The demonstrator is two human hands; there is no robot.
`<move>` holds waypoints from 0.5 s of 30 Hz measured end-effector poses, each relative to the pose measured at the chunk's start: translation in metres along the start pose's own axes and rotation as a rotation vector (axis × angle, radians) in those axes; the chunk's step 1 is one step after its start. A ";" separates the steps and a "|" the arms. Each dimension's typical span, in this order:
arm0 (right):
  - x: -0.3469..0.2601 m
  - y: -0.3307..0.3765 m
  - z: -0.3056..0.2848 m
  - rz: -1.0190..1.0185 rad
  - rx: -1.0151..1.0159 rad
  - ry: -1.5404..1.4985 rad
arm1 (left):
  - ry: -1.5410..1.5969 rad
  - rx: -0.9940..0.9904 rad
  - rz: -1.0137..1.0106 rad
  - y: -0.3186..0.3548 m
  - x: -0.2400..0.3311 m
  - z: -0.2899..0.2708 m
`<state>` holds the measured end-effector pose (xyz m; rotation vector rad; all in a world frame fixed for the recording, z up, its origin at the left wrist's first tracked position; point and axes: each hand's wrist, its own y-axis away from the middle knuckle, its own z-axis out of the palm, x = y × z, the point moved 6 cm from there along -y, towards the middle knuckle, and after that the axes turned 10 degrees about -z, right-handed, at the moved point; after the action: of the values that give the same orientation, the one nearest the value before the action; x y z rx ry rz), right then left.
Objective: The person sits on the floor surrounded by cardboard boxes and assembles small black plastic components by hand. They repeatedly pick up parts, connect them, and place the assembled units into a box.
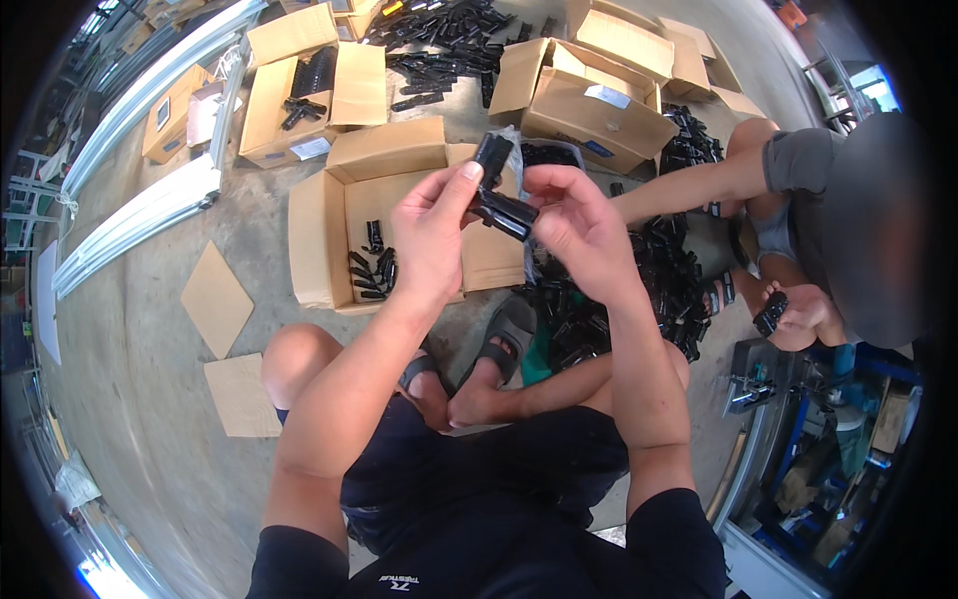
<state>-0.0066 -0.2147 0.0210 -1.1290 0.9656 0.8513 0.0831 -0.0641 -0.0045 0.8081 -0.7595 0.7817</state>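
Above an open cardboard box [311, 240], my left hand [431, 225] pinches an angled, glossy black plastic part [507, 213] between thumb and fingers. My right hand [591, 235] has its fingers curled at the part's lower right end, with the thumb against it; its fingertips are partly hidden. Several similar black parts [375, 275] lie in the bottom of the box. Beside my right forearm spreads a loose heap of black plastic parts [574, 334] on the floor.
A co-worker [798, 190] sits at the right, one hand holding a black piece [770, 312]. More open cartons [599, 110] and a packed carton [267, 125] stand beyond. Another black heap [439, 60] lies farther off. Cardboard pieces [218, 299] and long metal profiles [140, 225] are at the left.
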 end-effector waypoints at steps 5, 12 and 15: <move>-0.022 -0.004 0.030 -0.222 -0.074 0.619 | 0.030 0.049 -0.034 -0.001 -0.003 -0.008; -0.015 -0.002 0.033 -0.403 0.006 0.736 | 0.014 0.005 -0.032 0.001 -0.002 -0.003; -0.017 -0.003 0.025 -0.332 0.030 0.722 | -0.045 0.011 -0.038 -0.003 -0.002 -0.005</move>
<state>-0.0053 -0.1918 0.0417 -1.5581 1.3129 0.1418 0.0860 -0.0622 -0.0092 0.8497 -0.7781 0.7359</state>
